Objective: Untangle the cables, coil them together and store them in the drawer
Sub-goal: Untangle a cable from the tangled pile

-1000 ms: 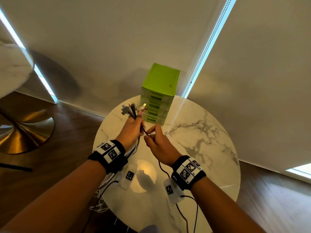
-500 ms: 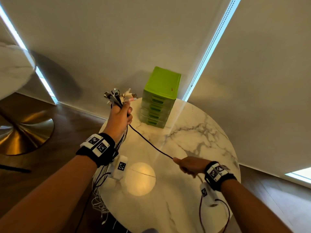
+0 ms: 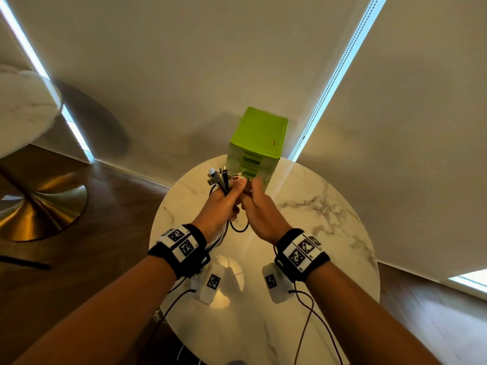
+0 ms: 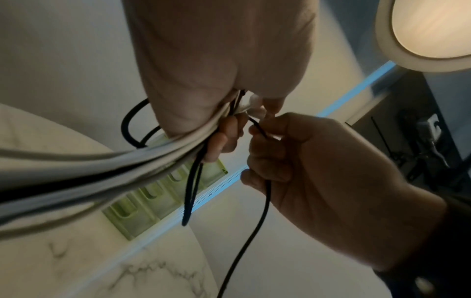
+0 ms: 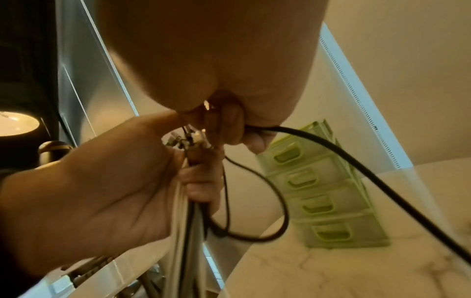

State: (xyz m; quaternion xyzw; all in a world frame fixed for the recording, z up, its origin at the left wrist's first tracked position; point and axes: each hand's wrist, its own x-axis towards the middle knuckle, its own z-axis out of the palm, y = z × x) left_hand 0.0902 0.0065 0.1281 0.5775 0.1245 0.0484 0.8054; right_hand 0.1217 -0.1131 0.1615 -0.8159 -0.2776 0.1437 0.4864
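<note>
Left hand is clenched round the bunch of white and black cables, plug ends up. Right hand pinches one thin black cable. Coiling's barely started; the lime-green plastic drawer unit at 12 o'clock looks shut.

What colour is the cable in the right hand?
Black; the black cable shows best in the right wrist view.

Black, white cables bunched upright, plugs up; green drawer unit shut behind.
</note>
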